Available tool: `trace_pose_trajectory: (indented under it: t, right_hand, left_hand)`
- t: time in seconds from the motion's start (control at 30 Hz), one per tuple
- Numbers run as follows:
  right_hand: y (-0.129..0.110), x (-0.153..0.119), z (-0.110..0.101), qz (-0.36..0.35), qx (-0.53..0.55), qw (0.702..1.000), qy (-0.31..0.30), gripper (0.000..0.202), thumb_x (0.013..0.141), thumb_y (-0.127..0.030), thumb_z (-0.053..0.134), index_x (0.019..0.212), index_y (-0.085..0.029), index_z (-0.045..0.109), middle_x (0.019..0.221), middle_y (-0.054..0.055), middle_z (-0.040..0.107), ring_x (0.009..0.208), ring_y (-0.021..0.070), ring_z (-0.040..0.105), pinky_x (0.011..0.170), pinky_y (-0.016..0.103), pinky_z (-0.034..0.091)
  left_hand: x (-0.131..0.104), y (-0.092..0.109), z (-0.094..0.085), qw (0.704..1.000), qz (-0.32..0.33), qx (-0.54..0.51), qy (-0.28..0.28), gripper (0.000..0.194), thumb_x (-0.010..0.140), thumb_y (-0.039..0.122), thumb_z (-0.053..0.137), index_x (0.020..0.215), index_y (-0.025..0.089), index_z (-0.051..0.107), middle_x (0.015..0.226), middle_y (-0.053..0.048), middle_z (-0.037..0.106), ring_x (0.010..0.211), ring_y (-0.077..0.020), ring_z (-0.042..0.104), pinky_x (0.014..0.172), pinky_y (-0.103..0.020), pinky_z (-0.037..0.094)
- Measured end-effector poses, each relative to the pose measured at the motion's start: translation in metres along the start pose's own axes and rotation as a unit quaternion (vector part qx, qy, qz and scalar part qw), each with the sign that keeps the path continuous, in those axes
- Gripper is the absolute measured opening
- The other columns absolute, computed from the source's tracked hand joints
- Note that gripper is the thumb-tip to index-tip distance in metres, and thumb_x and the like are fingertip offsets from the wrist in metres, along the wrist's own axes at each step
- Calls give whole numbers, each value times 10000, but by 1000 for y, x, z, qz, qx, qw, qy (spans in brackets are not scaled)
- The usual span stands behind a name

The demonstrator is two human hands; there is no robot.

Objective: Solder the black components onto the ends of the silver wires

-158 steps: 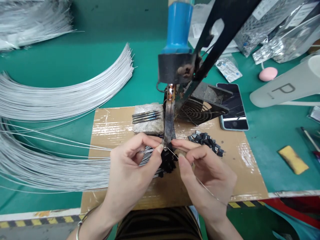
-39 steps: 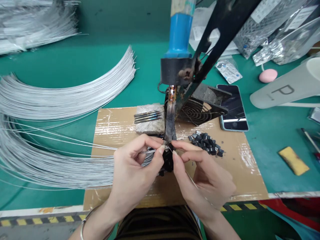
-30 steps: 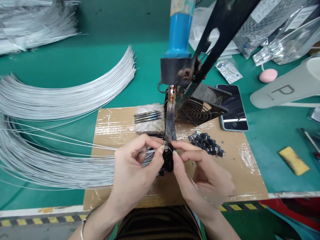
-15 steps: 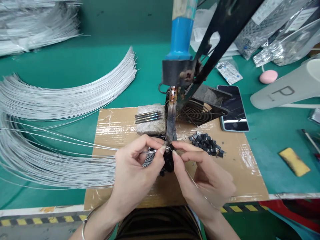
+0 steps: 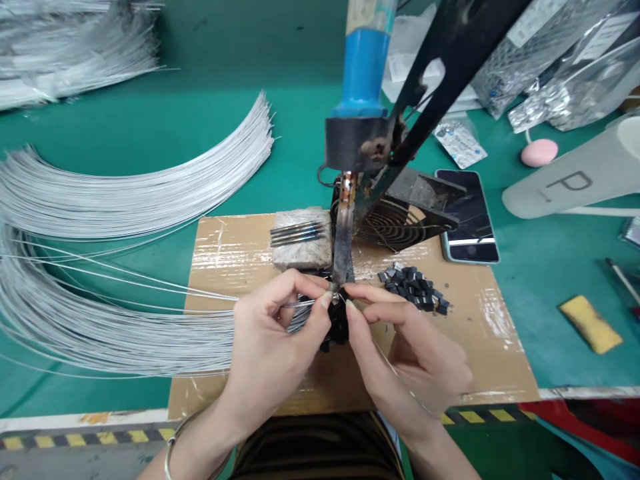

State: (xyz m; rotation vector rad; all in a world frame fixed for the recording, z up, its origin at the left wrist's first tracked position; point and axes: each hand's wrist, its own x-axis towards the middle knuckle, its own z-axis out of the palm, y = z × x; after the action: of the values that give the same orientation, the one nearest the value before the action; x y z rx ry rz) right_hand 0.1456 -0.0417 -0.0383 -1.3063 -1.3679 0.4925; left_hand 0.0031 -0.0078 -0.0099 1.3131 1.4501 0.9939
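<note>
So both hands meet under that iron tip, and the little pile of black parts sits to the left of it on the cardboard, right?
Not quite. In the head view the pile of black parts lies right of the iron tip. The left hand and right hand do meet under it, on the cardboard.

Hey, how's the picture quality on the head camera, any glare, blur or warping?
Head view: even, bright lighting with soft shadows; glare on the taped cardboard sheet and the foil bags; wide-angle warping bends the table edge; the left hand, right hand and soldering iron tip are sharp.
</note>
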Motion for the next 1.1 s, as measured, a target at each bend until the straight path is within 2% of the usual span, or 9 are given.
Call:
trace_pose_trajectory:
  t: [0.37,0.97,1.03,1.1]
  right_hand:
    - [-1,1,1,-8,4,1000,10,261,828,17,783,938,-211,718,1017,44,850,887,198,837,797,289,690]
    - [2,-1,-1,1,10,1000,-3,242,845,-1,764,923,-221,698,1001,43,845,892,213,837,787,306,689]
    - [2,-3,0,10,21,1000,-7,232,858,-8,758,921,-223,697,999,46,842,904,220,835,793,317,686]
    - [3,-4,0,20,38,999,-11,220,870,-10,751,918,-219,698,1024,55,837,938,226,828,834,340,678]
  left_hand:
    - [-3,3,-2,1000,19,2,-2,140,888,105,724,805,217,736,863,13,783,783,-110,708,642,-167,518]
    - [-1,1,-2,1000,13,2,-17,137,898,121,716,798,212,734,852,-1,780,802,-135,724,676,-194,546]
    - [-1,2,-2,1000,16,12,-20,134,907,135,708,799,212,730,862,-11,784,817,-152,731,648,-204,538]
    - [-4,0,-3,998,29,45,-17,127,922,157,700,811,213,727,868,-17,789,738,-145,705,571,-214,500]
